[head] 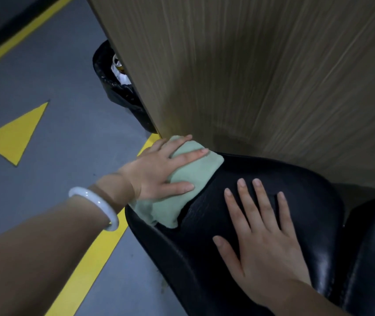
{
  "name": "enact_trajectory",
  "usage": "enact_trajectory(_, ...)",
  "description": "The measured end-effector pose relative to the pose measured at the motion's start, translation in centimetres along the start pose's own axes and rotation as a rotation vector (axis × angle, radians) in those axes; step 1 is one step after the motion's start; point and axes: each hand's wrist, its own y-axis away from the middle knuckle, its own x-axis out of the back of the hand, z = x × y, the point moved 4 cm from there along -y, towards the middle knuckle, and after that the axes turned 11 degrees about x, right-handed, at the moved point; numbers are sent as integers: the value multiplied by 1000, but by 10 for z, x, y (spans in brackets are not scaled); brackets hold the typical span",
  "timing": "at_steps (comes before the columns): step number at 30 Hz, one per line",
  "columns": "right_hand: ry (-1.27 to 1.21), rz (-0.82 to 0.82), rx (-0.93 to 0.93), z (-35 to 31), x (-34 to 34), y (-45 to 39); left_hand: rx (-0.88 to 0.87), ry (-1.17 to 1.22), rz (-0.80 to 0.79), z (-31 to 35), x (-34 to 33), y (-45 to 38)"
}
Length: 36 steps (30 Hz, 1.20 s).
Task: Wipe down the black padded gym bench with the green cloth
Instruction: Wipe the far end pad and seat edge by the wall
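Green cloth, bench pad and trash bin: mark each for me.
green cloth (195,176): head view, bare middle of the folded cloth, between the fingers.
bench pad (300,192): head view, top surface beyond the right fingertips.
trash bin (122,92): head view, black liner at its side.

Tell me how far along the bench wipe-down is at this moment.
Done: cannot be judged; no wiped streaks show on the black padded gym bench. In hand: the left hand presses the folded green cloth onto the pad's far left corner while the right hand rests flat beside it. Left: seemingly the remaining pad.
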Motion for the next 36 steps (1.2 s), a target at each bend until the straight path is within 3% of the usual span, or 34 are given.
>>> enact_trajectory(4,-1,-13,4,1,1,0,30,-192,-30,4,11,11)
enact_trajectory(7,-6,5,2,1,2,0,374,148,-124,18,8,14)
enact_trajectory(9,-4,28,13,2,1,0,580,309,-60,32,-1,10)
enact_trajectory(12,-8,63,19,2,1,0,644,226,145,42,-11,6)
enact_trajectory(15,-2,82,25,1,1,-1,578,178,231,35,-11,4)
enact_trajectory(23,0,107,24,0,-1,0,211,7,144,34,2,-17)
enact_trajectory(31,-22,181,47,1,1,2,99,-44,128,51,4,-29)
enact_trajectory(36,-46,268,46,4,3,1,-22,18,144,19,0,-9)
